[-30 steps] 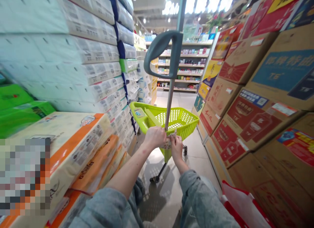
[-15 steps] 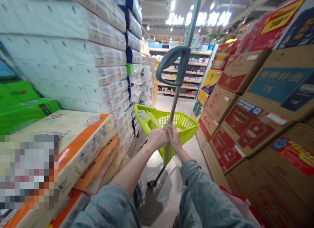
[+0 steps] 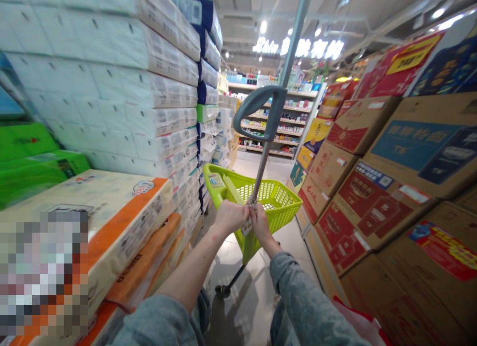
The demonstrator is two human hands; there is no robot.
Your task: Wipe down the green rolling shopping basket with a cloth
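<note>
My left hand (image 3: 231, 217) and my right hand (image 3: 261, 220) are closed close together, fingertips meeting. Pinched between them is a small pale, patterned piece (image 3: 246, 227) that looks like a packet; most of it is hidden by the fingers. Just beyond rises a metal pole (image 3: 262, 169) with a grey D-shaped handle (image 3: 271, 115). Behind and below my hands is a lime-green shopping basket (image 3: 286, 207) with perforated walls, tilted on the floor. I see no goods in its visible part. A leg with a dark wheel (image 3: 223, 290) sticks out beneath it.
Stacked white tissue packs (image 3: 171, 92) form a wall on the left, with orange-and-cream packs (image 3: 149, 212) nearer me. Piled cardboard boxes (image 3: 372, 197) line the right side. A tiled floor (image 3: 257, 306) runs between them towards stocked shelves (image 3: 278, 120).
The view has shifted slightly, so my hands and the basket sit a little lower. More of the pale piece shows below my fingers. Both hands stay closed together.
</note>
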